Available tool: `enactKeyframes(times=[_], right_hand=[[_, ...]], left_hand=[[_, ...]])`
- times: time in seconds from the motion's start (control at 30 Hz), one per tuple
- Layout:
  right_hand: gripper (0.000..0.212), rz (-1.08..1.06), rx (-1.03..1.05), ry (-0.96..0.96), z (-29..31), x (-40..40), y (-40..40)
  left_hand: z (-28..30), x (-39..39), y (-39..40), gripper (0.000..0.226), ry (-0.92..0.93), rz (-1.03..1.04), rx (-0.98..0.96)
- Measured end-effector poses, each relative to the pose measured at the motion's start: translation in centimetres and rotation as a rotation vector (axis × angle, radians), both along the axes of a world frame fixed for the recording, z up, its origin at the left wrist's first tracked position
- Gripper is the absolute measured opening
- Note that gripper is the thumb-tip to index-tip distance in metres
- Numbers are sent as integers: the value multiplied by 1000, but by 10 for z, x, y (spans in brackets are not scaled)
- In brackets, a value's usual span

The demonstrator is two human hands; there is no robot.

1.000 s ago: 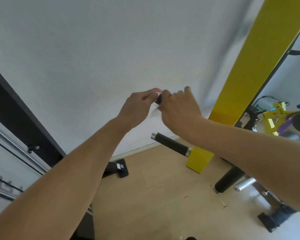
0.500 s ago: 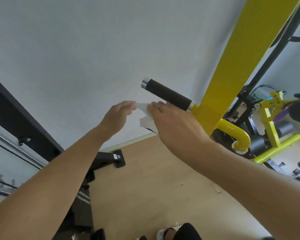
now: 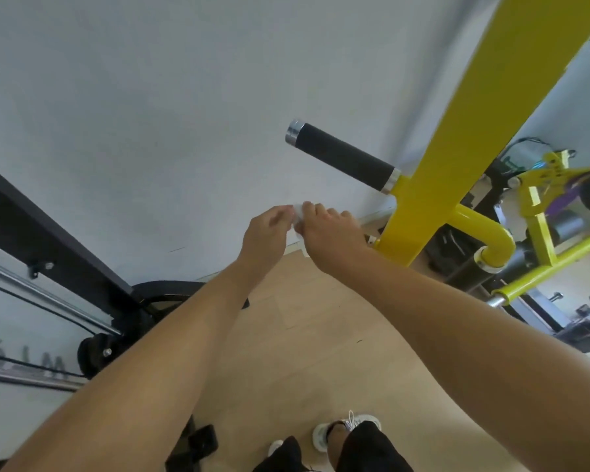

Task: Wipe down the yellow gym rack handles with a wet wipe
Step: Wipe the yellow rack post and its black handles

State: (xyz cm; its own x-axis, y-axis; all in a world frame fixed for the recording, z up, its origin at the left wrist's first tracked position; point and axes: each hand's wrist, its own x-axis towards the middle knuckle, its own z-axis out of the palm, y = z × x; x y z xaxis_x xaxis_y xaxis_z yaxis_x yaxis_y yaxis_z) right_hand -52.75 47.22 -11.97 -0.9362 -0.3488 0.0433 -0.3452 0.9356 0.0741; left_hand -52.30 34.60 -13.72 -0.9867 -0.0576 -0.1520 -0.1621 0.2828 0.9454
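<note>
Both hands have dropped clear of the black-gripped handle [image 3: 343, 156], which juts from the yellow rack post [image 3: 457, 148] above them. Left hand [image 3: 266, 233] and right hand [image 3: 331, 229] meet, pinching the wet wipe [image 3: 297, 212] between them, apparently refolding it. Next: carry it up and wrap the handle.

Only one marking showed: large pale grey characters on the glass or mirrored panel [image 3: 21, 362] at lower left, behind the silver horizontal rails. They appeared reversed or upside down and were partly cut off by the rail; the shapes resembled "6", "1" and "M" or "W", but no firm reading was possible. The yellow steel upright beam [image 3: 464, 137] and the black foam-covered handle with chrome end cap [image 3: 341, 155] carried no legible text, label or number.
</note>
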Motion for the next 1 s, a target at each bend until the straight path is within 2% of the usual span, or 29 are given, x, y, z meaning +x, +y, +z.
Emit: enactKeyframes(times=[0.07, 0.13, 0.2, 0.23, 0.27, 0.33, 0.43, 0.47, 0.53, 0.6, 0.67, 0.73, 0.77, 0.87, 0.9, 0.93, 1.0], right_hand=[[30, -55, 126, 25, 6, 7, 3], [35, -127, 451, -16, 19, 21, 10], [50, -71, 856, -68, 26, 37, 16], [54, -28, 979, -84, 28, 42, 19], [56, 0, 1013, -92, 30, 43, 22], [49, 7, 848, -118, 31, 35, 24], [29, -54, 336, -36, 21, 18, 10], [26, -48, 231, -3, 15, 13, 3], [24, -36, 153, 15, 8, 8, -6], [25, -54, 240, -25, 14, 10, -3], [32, -92, 513, -98, 26, 24, 8], [43, -34, 847, -145, 33, 40, 20], [48, 4, 934, -140, 36, 48, 24], [73, 86, 1066, -128, 45, 69, 32], [73, 122, 1096, -99, 47, 76, 31], [65, 157, 1078, -43, 49, 83, 30], [42, 186, 844, -8, 48, 99, 31]], left_hand=[[-5, 1, 6, 35, 19, 2, -20], [-7, 0, 5, 36, 22, -9, -13], [-11, -4, -1, 38, -10, -50, 42], [-12, -5, -4, 37, -29, -86, 61], [-12, -5, -6, 36, -40, -113, 67], [-12, -6, -4, 33, -38, -104, 65], [-6, -8, 3, 30, -28, -40, 15], [-6, -8, 4, 30, -25, -23, -10], [-7, -6, 6, 35, -6, 10, -57], [-9, -2, 6, 36, 48, 28, -99], [-10, 1, 5, 35, 75, 18, -103], [-14, 3, 1, 31, 47, 20, -36], [-18, 6, -2, 29, 7, 42, 16], [-42, 24, -7, 29, -134, 67, 13], [-52, 35, -6, 29, -189, 39, -7], [-61, 46, -4, 29, -247, 6, 6], [-73, 70, 4, 20, -330, -91, 63]])
